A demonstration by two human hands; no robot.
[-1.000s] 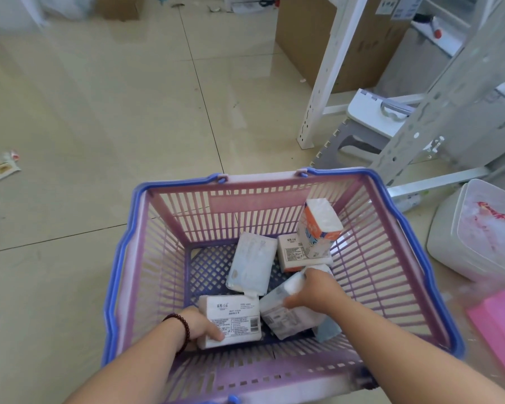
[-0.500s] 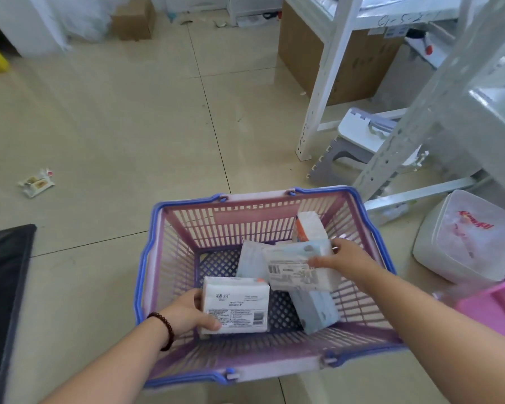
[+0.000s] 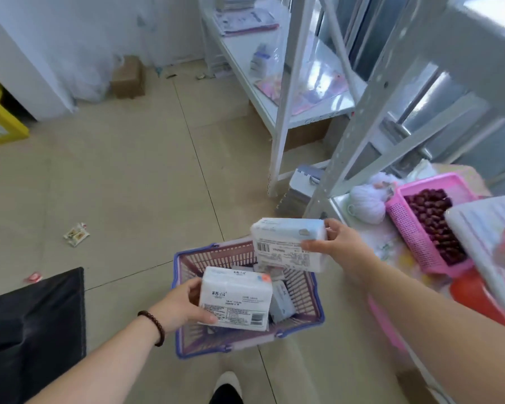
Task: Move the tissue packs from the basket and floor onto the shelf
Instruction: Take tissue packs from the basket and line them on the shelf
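A pink and blue plastic basket (image 3: pixel 315 298) stands on the floor below me. My left hand (image 3: pixel 184 304) grips a white tissue pack (image 3: pixel 236 298) held above the basket. My right hand (image 3: pixel 337 243) holds a white and pale-blue tissue pack (image 3: pixel 286 244) higher up, toward the right. More tissue packs (image 3: pixel 280 301) lie inside the basket, partly hidden by the held ones. A small pack (image 3: pixel 77 234) lies on the floor at left. The white metal shelf (image 3: pixel 327 109) rises to the right, with a nearer shelf surface (image 3: pixel 388 243) beside my right hand.
On the near shelf sit a pink tray of dark red fruit (image 3: pixel 432 223), a ball of white yarn (image 3: pixel 365 204) and a printed pack (image 3: pixel 496 252). A folding step stool (image 3: pixel 303 185) leans by the shelf post. A black bag (image 3: pixel 32 322) lies at left; a cardboard box (image 3: pixel 129 78) stands far back.
Both hands have lifted their tissue packs up out of the basket. The view has risen and tilted up, so the basket looks smaller and the shelf surface has come into sight.
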